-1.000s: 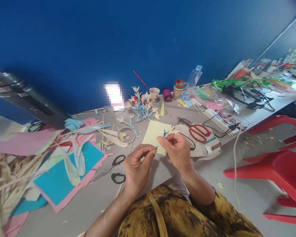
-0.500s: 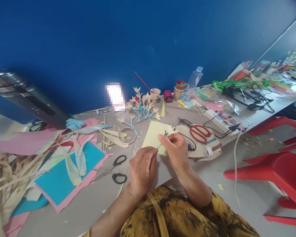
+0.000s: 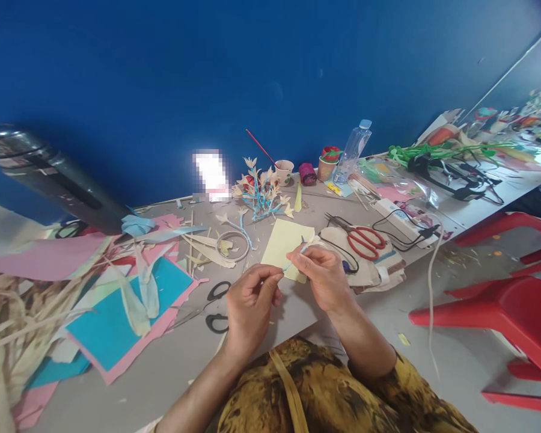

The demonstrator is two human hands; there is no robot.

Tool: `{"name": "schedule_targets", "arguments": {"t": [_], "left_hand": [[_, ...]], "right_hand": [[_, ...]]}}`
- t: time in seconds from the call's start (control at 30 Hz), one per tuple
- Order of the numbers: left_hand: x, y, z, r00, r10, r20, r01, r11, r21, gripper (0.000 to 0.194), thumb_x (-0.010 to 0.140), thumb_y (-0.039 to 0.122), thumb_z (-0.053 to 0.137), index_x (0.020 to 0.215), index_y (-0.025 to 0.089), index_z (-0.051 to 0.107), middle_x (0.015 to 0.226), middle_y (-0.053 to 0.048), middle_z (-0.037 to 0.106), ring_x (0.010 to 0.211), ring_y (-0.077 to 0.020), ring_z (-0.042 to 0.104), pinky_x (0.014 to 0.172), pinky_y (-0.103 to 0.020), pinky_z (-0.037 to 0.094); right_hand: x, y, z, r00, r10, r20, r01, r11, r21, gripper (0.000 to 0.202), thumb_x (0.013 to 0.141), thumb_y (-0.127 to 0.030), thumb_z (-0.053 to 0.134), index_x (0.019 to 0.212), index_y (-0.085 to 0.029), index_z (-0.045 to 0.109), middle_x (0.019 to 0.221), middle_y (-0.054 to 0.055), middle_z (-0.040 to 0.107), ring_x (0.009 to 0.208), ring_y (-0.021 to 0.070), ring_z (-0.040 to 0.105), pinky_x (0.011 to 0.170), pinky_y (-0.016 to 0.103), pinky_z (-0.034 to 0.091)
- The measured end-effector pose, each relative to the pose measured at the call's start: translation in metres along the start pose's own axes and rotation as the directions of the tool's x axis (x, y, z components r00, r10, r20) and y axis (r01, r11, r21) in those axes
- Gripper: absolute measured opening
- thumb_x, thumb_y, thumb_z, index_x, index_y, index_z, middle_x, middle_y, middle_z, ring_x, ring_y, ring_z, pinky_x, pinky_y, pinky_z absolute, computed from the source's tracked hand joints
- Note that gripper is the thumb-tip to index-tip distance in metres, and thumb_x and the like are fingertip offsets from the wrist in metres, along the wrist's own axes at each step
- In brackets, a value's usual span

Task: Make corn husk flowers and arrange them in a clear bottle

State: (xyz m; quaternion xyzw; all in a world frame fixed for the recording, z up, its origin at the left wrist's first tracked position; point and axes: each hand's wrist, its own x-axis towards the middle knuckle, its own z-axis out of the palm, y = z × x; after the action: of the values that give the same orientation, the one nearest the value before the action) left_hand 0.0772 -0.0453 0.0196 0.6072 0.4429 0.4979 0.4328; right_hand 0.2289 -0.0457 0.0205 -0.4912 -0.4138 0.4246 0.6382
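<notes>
Holding, right hand: the right hand (image 3: 327,273) has thumb and fingers drawn narrow around a pale flower with a blue stem (image 3: 288,266), its petals poking out above the fingers.
Holding, left hand: the left hand (image 3: 252,300) has thumb and forefinger pinched together at the lower end of the stem.
Flower's place: between the two hands, above the near edge of the tabletop (image 3: 162,367), in front of the yellow paper (image 3: 279,243).
Left of the hands: black-handled scissors (image 3: 216,323), partly hidden by the left hand; farther left, a blue sheet (image 3: 117,325) over pink paper (image 3: 112,374), with dried leaves (image 3: 135,310) on top.
Beyond the hands: a ring (image 3: 218,246) and a loose flower (image 3: 242,225) beside it; behind them, a bunch of flowers (image 3: 261,195) with blue stems.
Far edge: a paper cup (image 3: 284,174) with a red stick (image 3: 261,148) in it, purple thread (image 3: 307,174), another cup (image 3: 327,171) and a clear bottle (image 3: 354,150).
Right of the hands: red-handled scissors (image 3: 365,242) on folded cloth (image 3: 374,270), near the right edge; a power strip (image 3: 401,222) just past them.
Far left: a dark flask (image 3: 58,183), tilted in view.
Beside the table: a red stool (image 3: 514,313).
</notes>
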Motion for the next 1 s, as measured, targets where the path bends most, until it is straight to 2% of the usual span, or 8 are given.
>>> {"name": "schedule_targets", "arguments": {"t": [0.1, 0.2, 0.43, 0.5, 0.8, 0.87, 0.9, 1.0], "left_hand": [[0.001, -0.002, -0.001, 0.961, 0.276, 0.011, -0.272, 0.939, 0.212, 0.014, 0.093, 0.02, 0.059, 0.083, 0.02, 0.069, 0.072, 0.0, 0.068, 0.059, -0.0118, 0.062, 0.062, -0.025, 0.051], [0.002, -0.006, -0.001, 0.893, 0.448, 0.041, -0.433, 0.832, 0.347, 0.014, 0.096, 0.016, 0.055, 0.09, 0.02, 0.067, 0.082, -0.004, 0.071, 0.073, -0.0145, 0.067, 0.07, -0.026, 0.053], [0.002, -0.016, -0.001, 0.779, 0.614, 0.127, -0.591, 0.653, 0.473, 0.017, 0.095, 0.009, 0.053, 0.103, 0.019, 0.064, 0.089, -0.006, 0.073, 0.082, -0.015, 0.07, 0.076, -0.024, 0.053], [0.001, -0.016, -0.002, 0.766, 0.627, 0.14, -0.603, 0.627, 0.492, 0.017, 0.095, 0.009, 0.053, 0.103, 0.019, 0.064, 0.09, -0.007, 0.074, 0.082, -0.0155, 0.071, 0.075, -0.024, 0.054], [0.001, -0.01, -0.009, 0.79, 0.595, 0.147, -0.555, 0.592, 0.585, 0.014, 0.095, 0.009, 0.052, 0.099, 0.019, 0.062, 0.087, -0.004, 0.072, 0.073, -0.0139, 0.068, 0.066, -0.022, 0.048], [0.002, -0.008, -0.01, 0.834, 0.543, 0.104, -0.501, 0.664, 0.555, 0.014, 0.096, 0.013, 0.05, 0.094, 0.019, 0.062, 0.085, -0.004, 0.071, 0.072, -0.0143, 0.067, 0.063, -0.022, 0.047], [0.003, -0.005, -0.01, 0.872, 0.485, 0.071, -0.448, 0.728, 0.519, 0.015, 0.096, 0.015, 0.049, 0.089, 0.019, 0.062, 0.082, -0.004, 0.07, 0.069, -0.0143, 0.066, 0.062, -0.023, 0.046], [0.007, 0.004, -0.013, 0.992, 0.13, 0.002, -0.124, 0.939, 0.321, 0.021, 0.095, 0.023, 0.05, 0.077, 0.02, 0.059, 0.061, 0.002, 0.06, 0.055, -0.0132, 0.057, 0.054, -0.022, 0.043]], "right_hand": [[-0.001, 0.003, 0.001, 0.998, -0.03, -0.056, 0.029, 0.999, -0.028, 0.028, 0.074, -0.035, 0.08, 0.056, -0.019, 0.066, 0.062, -0.001, 0.059, 0.065, 0.0142, 0.052, 0.065, 0.027, 0.041], [-0.003, 0.005, 0.001, 0.996, -0.023, -0.091, 0.018, 0.998, -0.058, 0.028, 0.073, -0.037, 0.08, 0.057, -0.019, 0.066, 0.06, -0.001, 0.059, 0.063, 0.0143, 0.051, 0.064, 0.028, 0.042], [-0.004, 0.007, 0.002, 0.99, 0.013, -0.139, -0.019, 0.999, -0.044, 0.034, 0.071, -0.041, 0.081, 0.055, -0.019, 0.061, 0.058, -0.003, 0.054, 0.059, 0.0123, 0.046, 0.062, 0.027, 0.041], [-0.004, 0.007, 0.004, 0.989, 0.014, -0.149, -0.02, 0.999, -0.038, 0.036, 0.07, -0.041, 0.082, 0.054, -0.019, 0.058, 0.058, -0.004, 0.052, 0.059, 0.0117, 0.044, 0.062, 0.026, 0.04], [-0.003, 0.008, 0.021, 0.962, 0.078, -0.262, -0.077, 0.997, 0.014, 0.041, 0.063, -0.042, 0.085, 0.049, -0.019, 0.055, 0.052, -0.005, 0.048, 0.055, 0.0108, 0.041, 0.055, 0.025, 0.036], [-0.003, 0.007, 0.022, 0.964, 0.084, -0.252, -0.077, 0.996, 0.039, 0.041, 0.062, -0.041, 0.087, 0.049, -0.018, 0.055, 0.053, -0.004, 0.05, 0.055, 0.0106, 0.042, 0.056, 0.025, 0.037], [-0.003, 0.006, 0.022, 0.971, 0.084, -0.222, -0.073, 0.996, 0.058, 0.038, 0.062, -0.041, 0.087, 0.052, -0.018, 0.058, 0.056, -0.003, 0.054, 0.057, 0.011, 0.044, 0.057, 0.025, 0.038], [-0.003, 0.001, 0.018, 0.999, 0.034, -0.03, -0.031, 0.996, 0.084, 0.025, 0.07, -0.04, 0.083, 0.074, -0.019, 0.071, 0.079, 0.002, 0.068, 0.068, 0.0139, 0.053, 0.065, 0.027, 0.044]]}}
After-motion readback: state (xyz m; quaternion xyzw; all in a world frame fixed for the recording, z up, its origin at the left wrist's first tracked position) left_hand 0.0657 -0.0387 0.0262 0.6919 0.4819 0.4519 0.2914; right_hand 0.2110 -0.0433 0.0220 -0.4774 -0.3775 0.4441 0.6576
